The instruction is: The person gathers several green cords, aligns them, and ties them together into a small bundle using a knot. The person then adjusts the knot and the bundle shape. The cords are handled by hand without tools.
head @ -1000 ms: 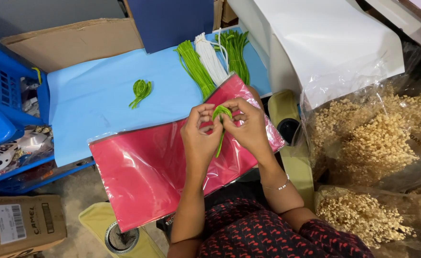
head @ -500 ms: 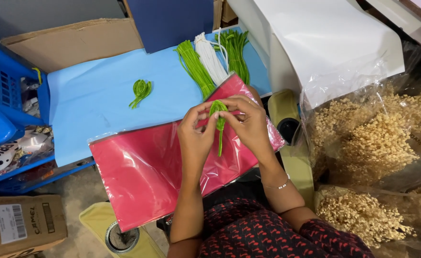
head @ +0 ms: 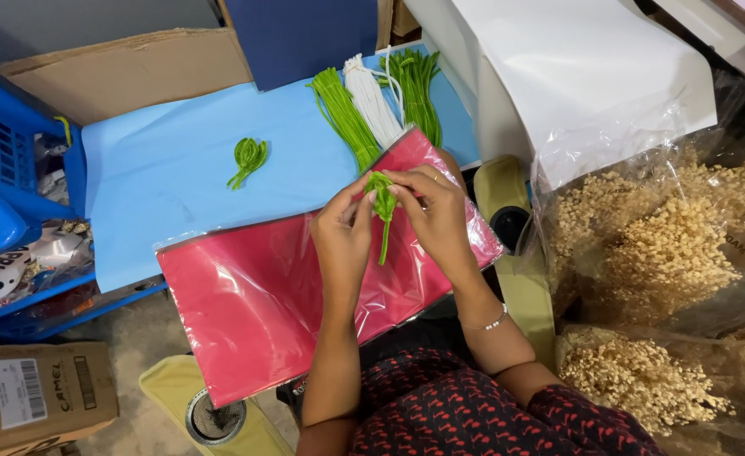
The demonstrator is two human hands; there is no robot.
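Note:
My left hand (head: 343, 232) and my right hand (head: 433, 213) together pinch a looped green pipe-cleaner piece (head: 383, 209) whose stem hangs down between them. Both hands hover over a red sheet pack in clear plastic (head: 254, 312) lying on my lap. A finished green looped piece (head: 247, 159) lies on the light blue paper (head: 161, 177) to the left. Beyond my hands lie a green pipe-cleaner bundle (head: 344, 114), a white bundle (head: 371, 100) and a darker green bundle (head: 416, 89).
A blue plastic crate (head: 1, 169) stands at the left, a cardboard box (head: 39, 397) at the lower left. Clear bags of dried beige flowers (head: 660, 253) fill the right. A white sheet (head: 584, 76) lies at the upper right, a dark blue board (head: 305, 38) at the back.
The green piece's stem now hangs straight down between my fingers; a second ago it was bunched up. My hands stay over the red pack.

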